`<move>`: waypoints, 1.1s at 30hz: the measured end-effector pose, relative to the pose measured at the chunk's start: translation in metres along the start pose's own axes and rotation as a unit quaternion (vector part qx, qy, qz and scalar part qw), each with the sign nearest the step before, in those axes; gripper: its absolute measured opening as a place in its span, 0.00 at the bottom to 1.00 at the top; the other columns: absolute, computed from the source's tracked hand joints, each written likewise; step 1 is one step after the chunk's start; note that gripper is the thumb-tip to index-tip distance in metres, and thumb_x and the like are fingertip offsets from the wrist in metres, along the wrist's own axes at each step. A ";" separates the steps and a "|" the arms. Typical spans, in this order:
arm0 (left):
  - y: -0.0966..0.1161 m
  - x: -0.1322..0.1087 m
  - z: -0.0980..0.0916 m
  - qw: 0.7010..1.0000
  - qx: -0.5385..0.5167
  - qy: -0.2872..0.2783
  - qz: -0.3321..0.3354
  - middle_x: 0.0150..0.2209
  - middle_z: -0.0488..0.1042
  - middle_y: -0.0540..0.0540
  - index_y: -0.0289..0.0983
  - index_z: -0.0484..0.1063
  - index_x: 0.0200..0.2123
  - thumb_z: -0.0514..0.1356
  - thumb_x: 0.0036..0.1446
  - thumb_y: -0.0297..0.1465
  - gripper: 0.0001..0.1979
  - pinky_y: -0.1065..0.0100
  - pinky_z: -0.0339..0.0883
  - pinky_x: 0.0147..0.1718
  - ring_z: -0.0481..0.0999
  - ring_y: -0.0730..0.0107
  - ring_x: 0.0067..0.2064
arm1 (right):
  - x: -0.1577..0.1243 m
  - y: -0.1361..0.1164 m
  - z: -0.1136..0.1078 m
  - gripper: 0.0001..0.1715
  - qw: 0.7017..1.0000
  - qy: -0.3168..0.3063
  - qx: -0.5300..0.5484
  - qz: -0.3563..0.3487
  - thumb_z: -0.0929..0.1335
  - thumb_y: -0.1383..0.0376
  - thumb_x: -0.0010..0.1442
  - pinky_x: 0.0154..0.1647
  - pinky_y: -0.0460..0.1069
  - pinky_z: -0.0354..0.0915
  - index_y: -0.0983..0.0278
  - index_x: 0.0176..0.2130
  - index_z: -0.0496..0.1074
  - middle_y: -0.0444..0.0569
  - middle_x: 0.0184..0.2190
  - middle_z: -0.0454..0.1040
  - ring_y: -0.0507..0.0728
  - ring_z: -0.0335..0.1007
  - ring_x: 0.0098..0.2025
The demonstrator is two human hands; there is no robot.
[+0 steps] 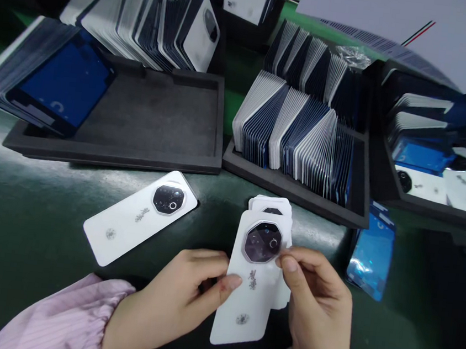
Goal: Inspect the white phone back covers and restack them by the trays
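A white phone back panel (245,292) with a dark octagonal camera area is tilted slightly in front of me. My left hand (194,287) grips its left edge, thumb on the face and fingers behind. At its right edge, beside the camera area, the thumb and forefinger of my right hand (312,294) are pinched together. Whether they grip the panel's edge or a thin clear film there, I cannot tell. Partly covered behind it lies a small stack of similar white panels (280,296). Another white phone back panel (128,224) lies face up on the table to the left.
A dark foam tray (156,116) at the left holds blue-filmed panels (65,82) at one end. Rows of upright panels (295,134) fill another tray. More panels stand in a right-hand tray (429,205). Blue-filmed pieces (372,256) lie on the green table (48,194).
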State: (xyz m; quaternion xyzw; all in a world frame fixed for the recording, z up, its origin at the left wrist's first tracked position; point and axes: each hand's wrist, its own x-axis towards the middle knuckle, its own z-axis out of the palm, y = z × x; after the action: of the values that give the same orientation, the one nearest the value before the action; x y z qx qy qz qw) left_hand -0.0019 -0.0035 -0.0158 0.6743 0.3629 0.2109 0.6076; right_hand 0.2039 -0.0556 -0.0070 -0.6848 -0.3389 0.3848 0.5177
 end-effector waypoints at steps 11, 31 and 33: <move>-0.001 -0.002 0.000 0.998 0.054 0.004 0.039 0.28 0.69 0.52 0.40 0.66 0.29 0.55 0.77 0.29 0.18 0.68 0.62 0.31 0.72 0.68 0.30 | 0.001 0.000 0.002 0.05 0.999 0.007 -0.035 -0.006 0.80 0.59 0.64 0.28 0.44 0.67 0.53 0.34 0.85 0.41 0.25 0.79 0.52 0.70 0.28; -0.025 -0.011 0.028 0.988 -0.102 0.083 -0.086 0.80 0.51 0.37 0.46 0.57 0.76 0.54 0.81 0.44 0.26 0.46 0.62 0.75 0.60 0.51 0.79 | 0.038 0.036 -0.016 0.20 0.955 0.015 -0.270 -0.122 0.75 0.52 0.68 0.65 0.69 0.64 0.62 0.51 0.78 0.53 0.55 0.77 0.69 0.70 0.62; -0.035 -0.011 0.042 0.987 -0.128 0.075 -0.064 0.83 0.48 0.38 0.46 0.56 0.78 0.55 0.80 0.45 0.29 0.49 0.54 0.78 0.52 0.53 0.82 | 0.030 0.047 -0.009 0.33 0.956 0.032 -0.263 -0.126 0.76 0.52 0.67 0.71 0.75 0.59 0.62 0.65 0.72 0.58 0.67 0.71 0.74 0.62 0.71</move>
State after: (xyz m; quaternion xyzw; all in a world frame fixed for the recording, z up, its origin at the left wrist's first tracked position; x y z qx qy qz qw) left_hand 0.0130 -0.0399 -0.0558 0.5488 0.4195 0.2664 0.6722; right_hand 0.2295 -0.0448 -0.0567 -0.7607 -0.4947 0.1918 0.3740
